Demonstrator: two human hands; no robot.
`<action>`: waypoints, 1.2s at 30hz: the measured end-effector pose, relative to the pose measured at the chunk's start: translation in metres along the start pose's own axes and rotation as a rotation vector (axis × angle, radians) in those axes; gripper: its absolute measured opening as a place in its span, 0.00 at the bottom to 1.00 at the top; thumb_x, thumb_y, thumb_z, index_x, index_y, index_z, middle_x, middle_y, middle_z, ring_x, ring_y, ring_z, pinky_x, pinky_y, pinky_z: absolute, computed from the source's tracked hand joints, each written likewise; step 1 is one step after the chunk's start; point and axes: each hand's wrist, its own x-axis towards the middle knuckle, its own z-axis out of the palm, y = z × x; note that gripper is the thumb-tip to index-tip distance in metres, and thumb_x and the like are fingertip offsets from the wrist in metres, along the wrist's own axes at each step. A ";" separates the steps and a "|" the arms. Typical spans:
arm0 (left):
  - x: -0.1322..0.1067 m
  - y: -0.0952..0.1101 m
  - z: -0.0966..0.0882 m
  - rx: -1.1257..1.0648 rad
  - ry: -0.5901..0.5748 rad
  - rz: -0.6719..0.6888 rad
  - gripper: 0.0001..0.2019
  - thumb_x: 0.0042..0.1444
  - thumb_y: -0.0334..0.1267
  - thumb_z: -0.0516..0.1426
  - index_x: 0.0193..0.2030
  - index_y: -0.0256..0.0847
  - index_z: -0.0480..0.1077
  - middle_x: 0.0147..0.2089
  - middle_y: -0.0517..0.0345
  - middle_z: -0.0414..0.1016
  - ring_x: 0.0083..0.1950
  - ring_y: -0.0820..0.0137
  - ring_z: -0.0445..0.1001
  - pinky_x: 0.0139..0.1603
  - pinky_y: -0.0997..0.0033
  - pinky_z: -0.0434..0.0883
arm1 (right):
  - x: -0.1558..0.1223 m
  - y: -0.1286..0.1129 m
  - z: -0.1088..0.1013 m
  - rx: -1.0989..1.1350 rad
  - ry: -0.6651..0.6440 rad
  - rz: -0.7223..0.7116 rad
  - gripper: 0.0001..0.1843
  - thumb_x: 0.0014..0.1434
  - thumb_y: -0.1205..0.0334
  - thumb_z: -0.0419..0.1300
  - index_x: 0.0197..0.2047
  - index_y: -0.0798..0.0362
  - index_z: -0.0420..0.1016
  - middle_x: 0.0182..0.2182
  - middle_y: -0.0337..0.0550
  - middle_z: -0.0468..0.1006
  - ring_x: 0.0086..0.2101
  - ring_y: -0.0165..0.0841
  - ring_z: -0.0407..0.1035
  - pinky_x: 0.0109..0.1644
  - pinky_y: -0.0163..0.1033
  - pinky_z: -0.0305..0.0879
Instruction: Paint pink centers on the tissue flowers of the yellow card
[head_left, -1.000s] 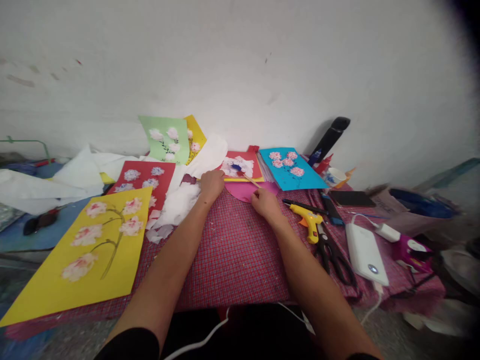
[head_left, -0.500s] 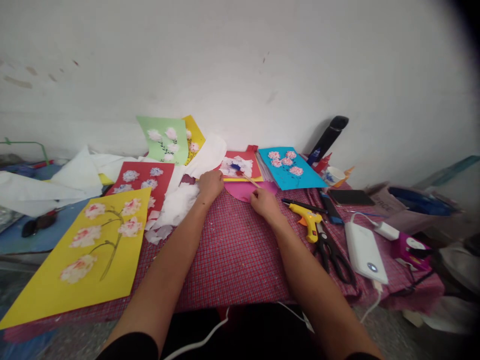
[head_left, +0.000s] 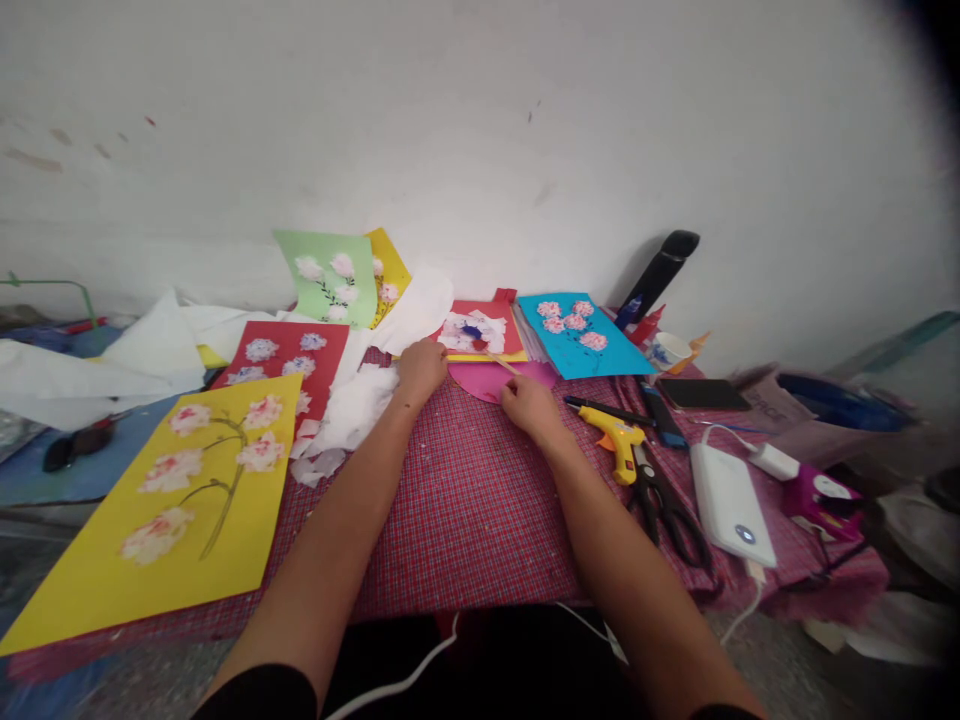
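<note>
My right hand (head_left: 529,402) is closed around a thin pale stick (head_left: 508,367). The stick's far end reaches the red blob (head_left: 479,345) beside a blue blob (head_left: 472,331) on white crumpled paper (head_left: 493,332). My left hand (head_left: 421,370) is closed at the left end of a yellow strip (head_left: 495,357); what its fingers grip, if anything, is hidden. Below the strip lies a pink sheet (head_left: 480,380) with a curved edge. White tissue pieces (head_left: 360,400) rest beside my left wrist.
Flower pictures on yellow (head_left: 247,540), red (head_left: 289,345), green (head_left: 356,245) and blue (head_left: 611,352) sheets surround my hands. To the right lie a yellow glue gun (head_left: 619,440), black scissors (head_left: 664,505), a white power bank (head_left: 729,505) and a phone (head_left: 705,394).
Both hands hold nearly the same places. The far end of the stick stays at the red blob; any shift is very slight.
</note>
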 end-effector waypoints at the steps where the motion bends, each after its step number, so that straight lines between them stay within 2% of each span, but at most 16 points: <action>1: 0.000 0.000 0.000 0.001 -0.002 0.000 0.17 0.69 0.37 0.51 0.47 0.41 0.83 0.49 0.43 0.81 0.52 0.54 0.79 0.50 0.58 0.72 | 0.000 0.000 0.000 0.002 0.001 -0.001 0.17 0.71 0.58 0.54 0.44 0.53 0.85 0.44 0.53 0.87 0.43 0.40 0.79 0.44 0.38 0.66; 6: -0.001 0.002 -0.003 0.006 -0.015 0.006 0.19 0.71 0.38 0.49 0.48 0.39 0.82 0.51 0.41 0.80 0.52 0.53 0.78 0.51 0.57 0.71 | -0.002 -0.001 -0.001 0.003 0.002 -0.011 0.17 0.71 0.59 0.53 0.44 0.53 0.84 0.44 0.52 0.87 0.44 0.40 0.79 0.44 0.37 0.66; 15: -0.003 0.007 -0.004 0.028 -0.020 0.011 0.20 0.72 0.35 0.46 0.51 0.36 0.80 0.53 0.38 0.78 0.56 0.51 0.77 0.56 0.55 0.70 | -0.002 -0.001 -0.002 0.006 -0.007 0.016 0.17 0.71 0.59 0.53 0.47 0.53 0.84 0.46 0.53 0.86 0.46 0.41 0.79 0.49 0.39 0.68; 19: -0.002 0.007 -0.003 0.024 -0.015 0.008 0.20 0.71 0.33 0.46 0.51 0.37 0.80 0.53 0.38 0.79 0.57 0.51 0.77 0.56 0.55 0.71 | 0.002 0.001 -0.004 0.030 0.107 0.033 0.17 0.72 0.60 0.53 0.51 0.53 0.82 0.49 0.53 0.85 0.50 0.41 0.78 0.55 0.40 0.69; 22: -0.002 0.008 -0.004 0.022 -0.014 0.015 0.19 0.71 0.33 0.47 0.52 0.37 0.80 0.53 0.37 0.79 0.57 0.50 0.76 0.56 0.54 0.71 | 0.012 0.001 -0.003 0.012 0.175 0.053 0.17 0.72 0.61 0.53 0.56 0.54 0.79 0.57 0.57 0.80 0.53 0.43 0.77 0.57 0.43 0.70; 25: -0.003 0.008 -0.005 0.024 -0.013 0.015 0.20 0.71 0.33 0.47 0.52 0.36 0.80 0.53 0.36 0.79 0.57 0.50 0.77 0.57 0.54 0.71 | 0.024 -0.001 0.001 -0.037 0.125 0.101 0.20 0.71 0.61 0.54 0.61 0.58 0.76 0.60 0.65 0.76 0.54 0.47 0.77 0.56 0.47 0.72; 30: -0.002 0.006 -0.005 0.016 -0.020 0.013 0.19 0.70 0.36 0.49 0.50 0.38 0.82 0.53 0.37 0.79 0.56 0.51 0.77 0.56 0.54 0.72 | 0.036 0.002 0.007 -0.086 0.068 0.094 0.20 0.73 0.61 0.51 0.57 0.60 0.79 0.58 0.67 0.77 0.53 0.50 0.78 0.56 0.48 0.72; 36: 0.000 0.005 -0.006 -0.010 -0.024 -0.004 0.19 0.69 0.37 0.50 0.49 0.37 0.83 0.51 0.38 0.80 0.53 0.51 0.79 0.53 0.55 0.73 | 0.037 0.006 0.002 -0.023 0.100 0.101 0.18 0.73 0.60 0.52 0.53 0.56 0.82 0.54 0.61 0.82 0.51 0.43 0.79 0.55 0.42 0.71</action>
